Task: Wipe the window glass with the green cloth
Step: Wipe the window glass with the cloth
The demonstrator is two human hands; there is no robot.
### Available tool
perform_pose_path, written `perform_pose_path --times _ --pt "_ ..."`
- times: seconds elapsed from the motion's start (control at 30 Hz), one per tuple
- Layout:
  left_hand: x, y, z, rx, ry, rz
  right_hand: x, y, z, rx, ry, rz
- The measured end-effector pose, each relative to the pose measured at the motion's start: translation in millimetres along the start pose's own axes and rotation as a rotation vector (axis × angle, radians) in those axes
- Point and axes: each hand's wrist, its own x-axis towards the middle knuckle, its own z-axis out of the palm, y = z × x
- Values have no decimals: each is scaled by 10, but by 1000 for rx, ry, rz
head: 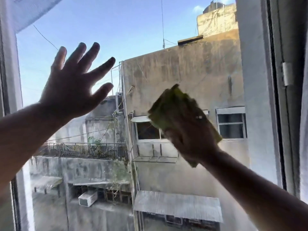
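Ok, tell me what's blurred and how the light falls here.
Head view: the right hand and green cloth are smeared by motion; the left hand is sharp but a dark silhouette, backlit by bright sky through the glass.

- Left hand (73,87): bare, no ring or watch showing.
- Right hand (191,130): bare, with a ring (199,117) on one finger.
- Both forearms bare; no sleeves reach into view.
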Motion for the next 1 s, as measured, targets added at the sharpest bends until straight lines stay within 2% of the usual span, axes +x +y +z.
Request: perform_pose_path --times 0.1,0.13,0.17,0.2,0.23,0.3,0.33,0.37,0.4,0.5,0.57,0.63,0.73,0.8,0.83,0.87,0.9,1.0 --pt "16 60 -11 -14 2 -25 -286 806 -245 -11 46 590" --pt "19 76 -22 -21 -3 -40 -398 801 -246 6 27 793" --pt "15 88 -37 -24 -9 -43 -488 666 -197 -16 -10 890" --pt "9 102 -53 -27 -15 -38 -562 460 -120 -60 -47 849" --pt "8 122 -64 -33 -20 -35 -604 268 -59 -86 -83 703" --pt "5 123 -88 -31 -28 -39 -384 113 -21 -93 -107 283" --pt "4 122 -101 -28 -34 -40 -108 180 -48 -116 -74 153" --pt "3 121 -114 -29 -39 -39 212 247 -96 -131 -37 129" --pt "5 126 -122 -36 -41 -39 532 315 -145 -148 -6 197" --pt "-7 104 -146 -32 -1 -111 1210 150 -219 -82 85 522" --pt "22 -15 -166 -40 46 -240 1308 -311 -157 -6 123 500" --pt "83 -229 -187 13 54 -293 1174 -904 -13 109 125 270" --pt "144 -477 -207 10 -35 -225 735 -1621 169 119 -63 -330" --pt "124 -491 -172 -22 -44 -236 410 -1690 218 75 -189 -686" --pt "114 -480 -140 -27 -41 -245 368 -1562 208 40 -211 -789" --pt "107 -467 -119 -30 -38 -247 425 -1374 189 13 -206 -795" --pt "103 -460 -112 -31 -33 -243 581 -1132 172 7 -178 -711" --pt "89 -525 -113 -40 -28 -235 1280 -332 33 71 15 -99"
